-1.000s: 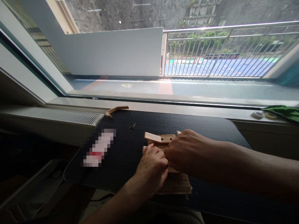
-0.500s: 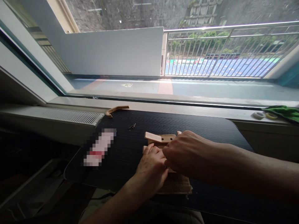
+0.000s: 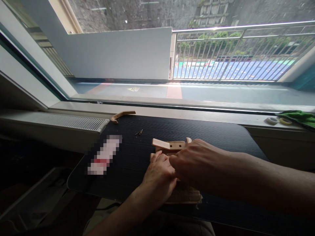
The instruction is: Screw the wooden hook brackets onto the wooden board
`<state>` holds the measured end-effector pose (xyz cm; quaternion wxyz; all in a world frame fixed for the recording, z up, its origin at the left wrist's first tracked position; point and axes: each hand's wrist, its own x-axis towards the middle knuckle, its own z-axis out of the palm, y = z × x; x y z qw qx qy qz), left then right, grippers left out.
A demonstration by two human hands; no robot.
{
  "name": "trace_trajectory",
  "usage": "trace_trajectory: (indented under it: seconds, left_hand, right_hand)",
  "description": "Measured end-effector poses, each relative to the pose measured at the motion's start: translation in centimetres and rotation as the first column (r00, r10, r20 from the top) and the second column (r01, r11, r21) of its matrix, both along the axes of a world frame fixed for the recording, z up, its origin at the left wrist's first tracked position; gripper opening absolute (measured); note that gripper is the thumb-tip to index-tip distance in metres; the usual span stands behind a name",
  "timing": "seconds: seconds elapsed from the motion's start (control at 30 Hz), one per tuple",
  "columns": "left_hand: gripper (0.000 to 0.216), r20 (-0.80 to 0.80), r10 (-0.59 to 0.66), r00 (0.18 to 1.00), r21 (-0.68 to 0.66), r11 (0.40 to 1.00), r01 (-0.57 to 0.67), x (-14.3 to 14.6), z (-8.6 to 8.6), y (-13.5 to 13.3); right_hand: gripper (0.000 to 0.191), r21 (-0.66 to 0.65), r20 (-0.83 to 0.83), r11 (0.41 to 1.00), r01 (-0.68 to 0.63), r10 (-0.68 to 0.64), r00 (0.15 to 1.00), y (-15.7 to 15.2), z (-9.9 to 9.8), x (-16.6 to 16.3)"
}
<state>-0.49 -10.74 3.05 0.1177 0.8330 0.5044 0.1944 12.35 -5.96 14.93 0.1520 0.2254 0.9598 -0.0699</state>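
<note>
My left hand [image 3: 159, 173] is closed over a pale wooden piece [image 3: 152, 157], whose rounded end shows past its fingertips. Against it, from the right, my right hand [image 3: 188, 160] is curled into a fist; whatever lies in its fingers is hidden. Just beyond both hands lies an angled wooden bracket [image 3: 161, 143] with two dark holes in its flat middle, its far end partly behind my right hand. A rough-edged wooden board [image 3: 184, 196] lies under the hands.
These lie on a black table [image 3: 128, 157]. Several small screws [image 3: 139, 132] and a blurred pink-white packet [image 3: 105, 154] are left of my hands. Another bent wooden bracket [image 3: 124, 113] rests at the far left edge. Tape rolls [image 3: 272, 121] and a green cloth [image 3: 297, 117] lie on the windowsill.
My right hand has shifted very slightly left and turned a little. My left hand and the wooden pieces stay almost where they were.
</note>
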Motion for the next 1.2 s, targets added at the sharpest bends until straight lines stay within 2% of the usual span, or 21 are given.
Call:
trace_trajectory:
  seconds: [0.17,0.3,0.43,0.57,0.67,0.87,1.1,1.2]
  left_hand:
    - [0.009,-0.016,-0.02,1.0,-0.027,0.999,0.02,0.1,0.5,0.0]
    - [0.014,-0.031,0.005,0.999,-0.001,1.0,-0.005,0.1,0.6,0.0]
    - [0.012,-0.032,0.011,0.999,-0.019,1.0,-0.012,0.2,0.7,-0.1]
    - [0.013,-0.028,-0.018,0.999,-0.031,0.999,0.017,0.2,0.9,-0.1]
    - [0.011,-0.032,-0.021,0.999,-0.036,0.999,0.02,0.2,0.8,-0.2]
    - [0.02,-0.065,0.007,0.998,-0.014,1.0,-0.008,0.1,0.3,-0.3]
    - [0.019,-0.051,-0.005,0.999,-0.036,0.999,0.003,0.1,0.4,-0.2]
    - [0.02,-0.034,-0.017,0.999,-0.046,0.999,0.015,0.1,0.7,-0.2]
  right_hand:
    - [0.013,-0.03,0.057,0.999,0.012,-0.01,0.998,0.2,1.1,0.5]
    - [0.014,-0.07,0.045,0.997,-0.021,0.024,0.999,0.4,1.8,0.4]
    - [0.014,-0.07,0.078,0.998,0.003,0.002,0.997,0.5,1.2,0.2]
    - [0.012,-0.012,0.031,1.0,-0.001,0.002,1.0,0.5,0.5,0.3]
    - [0.011,0.008,0.025,1.0,0.008,-0.008,1.0,0.4,0.8,0.6]
    - [0.014,-0.065,0.005,0.997,-0.041,0.042,0.999,0.1,1.8,0.7]
    - [0.015,-0.036,-0.033,0.997,-0.065,0.064,0.997,0.2,0.3,1.0]
    - [0.015,-0.021,-0.053,0.999,-0.035,0.034,0.998,0.2,0.2,1.3]
